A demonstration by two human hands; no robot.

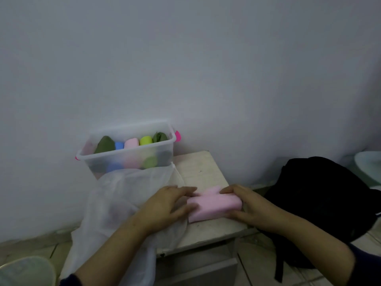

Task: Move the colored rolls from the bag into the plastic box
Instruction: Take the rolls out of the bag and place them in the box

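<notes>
Against a plain white wall (185,58), a low pale table (206,172) carries a clear plastic box (125,155) already holding green, blue, pink and yellow rolls (132,142). Draped before it lies a white translucent bag (119,195). Both hands meet on a pink piece (214,205), perhaps folded cloth: the left hand (169,205) presses its left end with straight fingers, the right hand (249,205) curls around its right end. Beside the table sits a black backpack (321,193).
</notes>
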